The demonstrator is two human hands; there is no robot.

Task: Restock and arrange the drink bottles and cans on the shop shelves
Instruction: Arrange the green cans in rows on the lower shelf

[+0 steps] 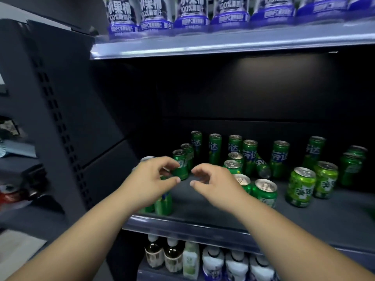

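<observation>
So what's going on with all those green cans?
A person is sorting the green cans on the middle shelf. Both arms reach in. The left grip is right by a front can, fingers spread as if to take it, and the right grip hangs beside it. Neither holds anything. The cans stand scattered, not in rows, and a tipped can leans on its neighbour. Top bottles and bottom bottles fill the other shelves.
</observation>
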